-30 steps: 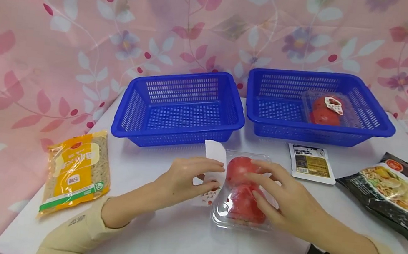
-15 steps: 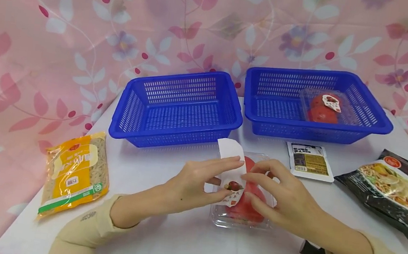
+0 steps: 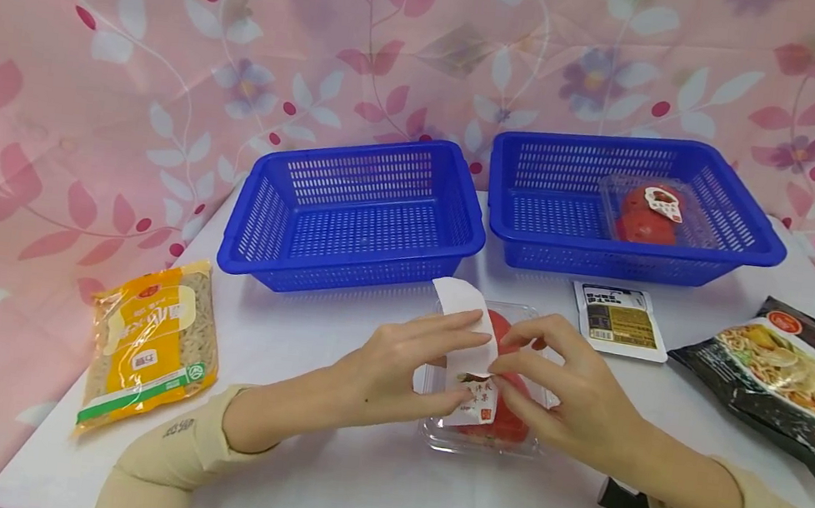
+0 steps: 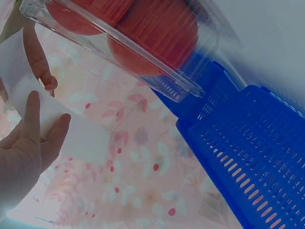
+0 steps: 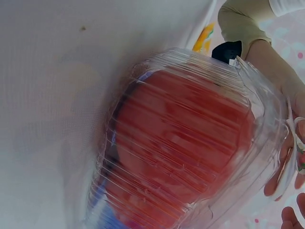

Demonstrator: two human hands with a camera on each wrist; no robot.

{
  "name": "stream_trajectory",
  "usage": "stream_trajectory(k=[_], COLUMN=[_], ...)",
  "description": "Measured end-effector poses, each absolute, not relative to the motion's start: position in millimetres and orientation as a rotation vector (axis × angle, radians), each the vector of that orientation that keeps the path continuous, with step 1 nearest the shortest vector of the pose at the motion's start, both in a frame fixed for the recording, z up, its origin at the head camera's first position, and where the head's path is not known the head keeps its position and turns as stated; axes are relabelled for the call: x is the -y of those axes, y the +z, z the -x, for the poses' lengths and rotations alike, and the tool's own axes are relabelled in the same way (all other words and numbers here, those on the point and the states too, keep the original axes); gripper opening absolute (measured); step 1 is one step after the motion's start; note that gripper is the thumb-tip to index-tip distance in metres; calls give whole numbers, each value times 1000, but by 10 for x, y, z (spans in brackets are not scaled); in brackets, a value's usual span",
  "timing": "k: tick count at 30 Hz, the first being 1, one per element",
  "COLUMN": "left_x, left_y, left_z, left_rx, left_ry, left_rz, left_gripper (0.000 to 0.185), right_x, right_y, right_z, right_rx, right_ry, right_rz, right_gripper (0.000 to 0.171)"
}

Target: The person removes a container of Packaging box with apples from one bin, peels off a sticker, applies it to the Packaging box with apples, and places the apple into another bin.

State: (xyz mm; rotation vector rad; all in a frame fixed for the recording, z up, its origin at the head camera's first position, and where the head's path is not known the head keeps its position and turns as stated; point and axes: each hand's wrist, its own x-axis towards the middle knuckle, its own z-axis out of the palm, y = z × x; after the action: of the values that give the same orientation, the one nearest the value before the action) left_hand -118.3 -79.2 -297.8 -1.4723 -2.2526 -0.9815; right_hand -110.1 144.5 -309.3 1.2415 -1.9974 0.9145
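Note:
A clear plastic fruit box (image 3: pixel 436 437) with round red fruit (image 3: pixel 504 428) inside lies on the white table. Over its left part stands a white paper label (image 3: pixel 468 301) with print and a fruit picture low down; its upper end bends away. My left hand (image 3: pixel 394 370) pinches this label, fingers over its face and thumb lower down. From the other side my right hand (image 3: pixel 566 381) reaches over the box, thumb and index fingertips pinching the label's right edge. In the left wrist view the label (image 4: pixel 81 138) runs between both hands' fingers, beside the box (image 4: pixel 143 52).
Two blue baskets, left (image 3: pixel 344 280) and right (image 3: pixel 603 264), stand behind; the right one holds another fruit box (image 3: pixel 649 214). A yellow food bag (image 3: pixel 155 351) lies at left. At right are a small white-and-gold packet (image 3: pixel 620 322) and a black noodle bag (image 3: pixel 777 388).
The label has swung rightward from the box's left side to over the fruit, and its lower end has turned. My left hand has moved right with it; the right hand stays close to the box.

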Motion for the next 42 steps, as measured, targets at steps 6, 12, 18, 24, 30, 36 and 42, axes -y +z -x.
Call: stream_trajectory(k=[6,12,18,24,30,36,42], left_x=[839,891,957,1055,1211,1342,1431], left_y=[-3008,-3034,-3072,-3107,-3150,-3186,-3319], left_z=[1200,1191,1173,1162,1195,1277,1331], left_rx=[2293,2382,2481,2563,2596,2699,2809], left_ry=[-911,-909,-946,-944,-1025,-1039,-1010], left_rz=[1452,1403,1339,1267,1208,1126,1093], left_gripper=[48,46,39,36,30,26,26], right_x=[-1457,-1472,-1467,-1527,-1583,-1597,-1603], right_y=[-3055,-3017,-3005,-3016,-3031,-3061,-3117], right_z=[1093,1078,1091,1091,1164,1241,1340], right_rx=[1972,1994,1978,2078,2122,2186,2246], right_ry=[1009,1053,1064,1086,1040,1001,953], right_rz=[-1237,-1216,-1243,-1206,-1153,-1079,-1018], right_gripper=[24,25,24,19,12,22,25])
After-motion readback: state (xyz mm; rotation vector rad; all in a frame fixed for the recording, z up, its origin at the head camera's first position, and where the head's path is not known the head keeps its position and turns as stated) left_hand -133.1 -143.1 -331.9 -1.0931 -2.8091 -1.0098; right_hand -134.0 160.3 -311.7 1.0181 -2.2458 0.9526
